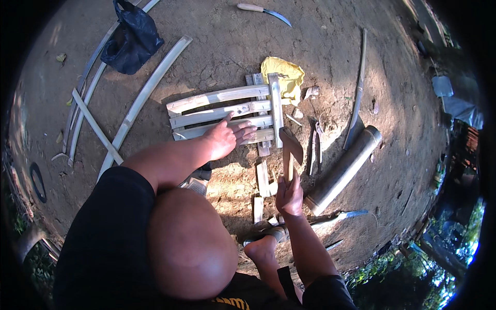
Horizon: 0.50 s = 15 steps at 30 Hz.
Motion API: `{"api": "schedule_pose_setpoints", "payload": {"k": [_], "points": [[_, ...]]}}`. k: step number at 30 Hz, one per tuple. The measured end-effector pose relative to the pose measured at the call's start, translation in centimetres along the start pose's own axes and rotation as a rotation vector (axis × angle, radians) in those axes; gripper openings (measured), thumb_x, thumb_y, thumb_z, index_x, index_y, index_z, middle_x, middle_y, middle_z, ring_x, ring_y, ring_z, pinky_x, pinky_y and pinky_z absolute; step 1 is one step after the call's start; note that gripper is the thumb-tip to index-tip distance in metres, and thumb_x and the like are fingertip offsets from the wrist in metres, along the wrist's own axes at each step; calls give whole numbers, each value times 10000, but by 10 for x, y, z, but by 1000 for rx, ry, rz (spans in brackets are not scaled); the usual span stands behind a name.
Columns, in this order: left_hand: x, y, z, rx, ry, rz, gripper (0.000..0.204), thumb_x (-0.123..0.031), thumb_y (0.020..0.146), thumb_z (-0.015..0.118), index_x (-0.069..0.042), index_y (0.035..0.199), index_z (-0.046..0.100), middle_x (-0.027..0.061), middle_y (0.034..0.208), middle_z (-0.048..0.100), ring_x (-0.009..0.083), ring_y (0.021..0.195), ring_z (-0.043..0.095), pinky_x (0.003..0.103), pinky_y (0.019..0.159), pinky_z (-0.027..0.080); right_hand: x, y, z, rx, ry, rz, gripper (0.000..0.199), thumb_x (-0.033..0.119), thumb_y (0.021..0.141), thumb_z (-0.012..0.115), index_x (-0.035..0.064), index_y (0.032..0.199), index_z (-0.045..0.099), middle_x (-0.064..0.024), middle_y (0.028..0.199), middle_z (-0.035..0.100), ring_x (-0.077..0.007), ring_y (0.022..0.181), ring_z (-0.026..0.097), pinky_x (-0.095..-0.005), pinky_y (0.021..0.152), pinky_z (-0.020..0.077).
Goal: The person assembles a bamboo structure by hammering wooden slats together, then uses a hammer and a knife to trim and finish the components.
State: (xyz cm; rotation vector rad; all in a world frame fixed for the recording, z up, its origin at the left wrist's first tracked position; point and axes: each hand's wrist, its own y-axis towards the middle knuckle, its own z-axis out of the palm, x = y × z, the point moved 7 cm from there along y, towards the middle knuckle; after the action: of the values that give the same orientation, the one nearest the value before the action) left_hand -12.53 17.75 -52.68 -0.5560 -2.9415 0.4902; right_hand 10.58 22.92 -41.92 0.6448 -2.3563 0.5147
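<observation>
A small frame of split bamboo slats [206, 98] lies on the dirt, several slats side by side with a crosspiece [275, 103] across their right end. My left hand [223, 138] rests on the lower slats, fingers stretched out and spread, the index finger on the second slat from the top. In my right hand [290, 197], closed round its wooden handle, is a hammer [292, 145]. Its brown head is just below the crosspiece's lower end; whether they touch I cannot tell. Under the slats' right end lies another crosspiece [263, 149], partly hidden.
Pliers [316, 142] and a thick bamboo tube [345, 169] lie to the right, a long blade [345, 216] below them. Beyond the frame are a yellow bag [289, 75] and a knife [266, 12]. Long bamboo strips [147, 95] and a black plastic bag [135, 39] are at left.
</observation>
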Motion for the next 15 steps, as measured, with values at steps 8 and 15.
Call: {"api": "schedule_pose_setpoints", "payload": {"k": [8, 15], "points": [[1, 6, -13, 45, -38, 57, 661, -303, 999, 450, -192, 1610, 224, -32, 1703, 139, 147, 1554, 166, 643, 1222, 112, -44, 0, 12, 151, -159, 241, 353, 197, 994, 556, 18, 1289, 477, -300, 857, 661, -515, 753, 642, -574, 678, 510], [-4, 10, -4, -12, 100, 63, 859, -451, 917, 578, -191, 1624, 166, -20, 1711, 93, 165, 1567, 107, 668, 1218, 51, -80, -27, 36, 310, -212, 371, 357, 143, 981, 564, 16, 1310, 510, -298, 1050, 666, -493, 905, 658, -518, 753, 538]]}}
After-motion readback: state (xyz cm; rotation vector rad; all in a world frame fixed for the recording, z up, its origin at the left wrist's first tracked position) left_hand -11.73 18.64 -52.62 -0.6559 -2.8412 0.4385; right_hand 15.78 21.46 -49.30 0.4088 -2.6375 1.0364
